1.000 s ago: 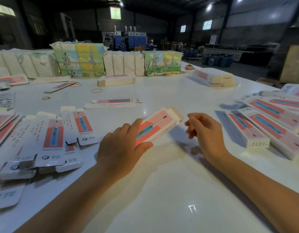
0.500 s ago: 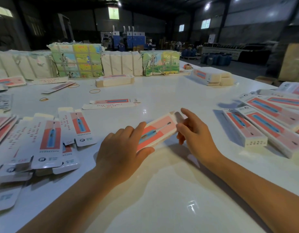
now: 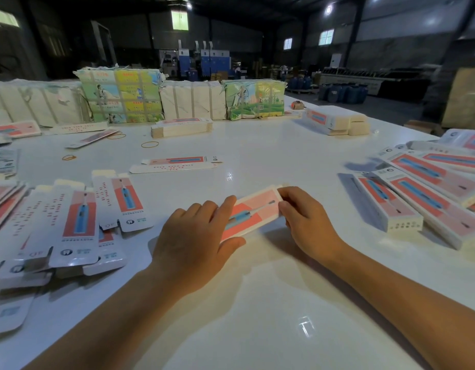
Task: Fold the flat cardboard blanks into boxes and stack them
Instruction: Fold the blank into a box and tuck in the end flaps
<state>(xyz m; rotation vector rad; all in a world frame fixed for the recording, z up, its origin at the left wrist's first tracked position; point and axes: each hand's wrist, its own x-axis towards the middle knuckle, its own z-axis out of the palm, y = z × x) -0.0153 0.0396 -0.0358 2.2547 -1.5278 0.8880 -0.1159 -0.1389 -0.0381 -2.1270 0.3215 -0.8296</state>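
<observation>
A pink and white toothbrush box (image 3: pixel 253 212) lies tilted in the middle of the white table (image 3: pixel 257 303), held by both hands. My left hand (image 3: pixel 196 236) grips its near end, thumb under and fingers over the top. My right hand (image 3: pixel 305 222) pinches its far end where the flap is. Flat blanks (image 3: pixel 78 222) lie overlapped at the left. Folded boxes (image 3: pixel 417 198) lie side by side and overlapped at the right.
One flat blank (image 3: pixel 177 164) lies alone beyond the hands. Wrapped bundles (image 3: pixel 121 96) line the far edge, with a stack of blanks (image 3: pixel 181 128) in front of them. Rubber bands (image 3: pixel 149 144) lie at the left back. More stacked boxes (image 3: pixel 335 120) sit at the far right.
My right hand has come in from the right and closed on the box's far end. The box has dropped lower toward the table.
</observation>
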